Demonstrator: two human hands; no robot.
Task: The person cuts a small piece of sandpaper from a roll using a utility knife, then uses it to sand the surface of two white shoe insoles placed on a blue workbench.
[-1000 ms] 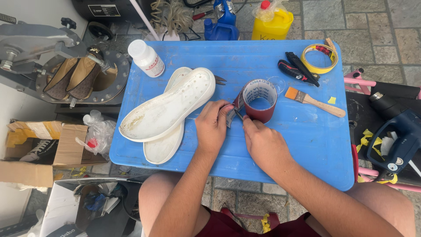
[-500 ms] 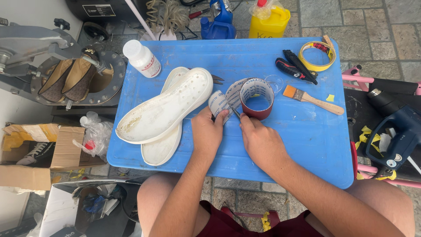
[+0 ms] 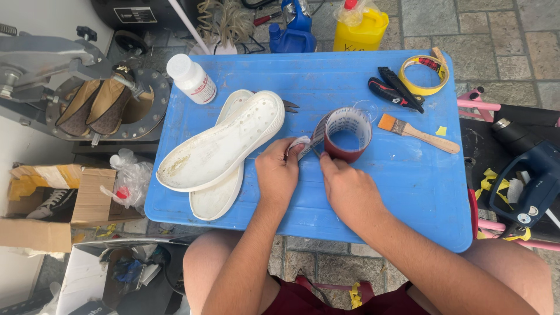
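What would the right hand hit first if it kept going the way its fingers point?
The right hand points up and slightly left, at the red tape roll right ahead of its fingers. It would likely meet that roll first.

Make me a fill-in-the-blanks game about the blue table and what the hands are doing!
1. Both hands, the left hand and the right hand, pull a strip off the roll of ____.
2. The two white shoe soles lie on a ____ table.
3. The wooden-handled paintbrush has ____ bristles.
4. The pliers lie beside a ring of ____ tape.

Missing words: tape; blue; orange; yellow
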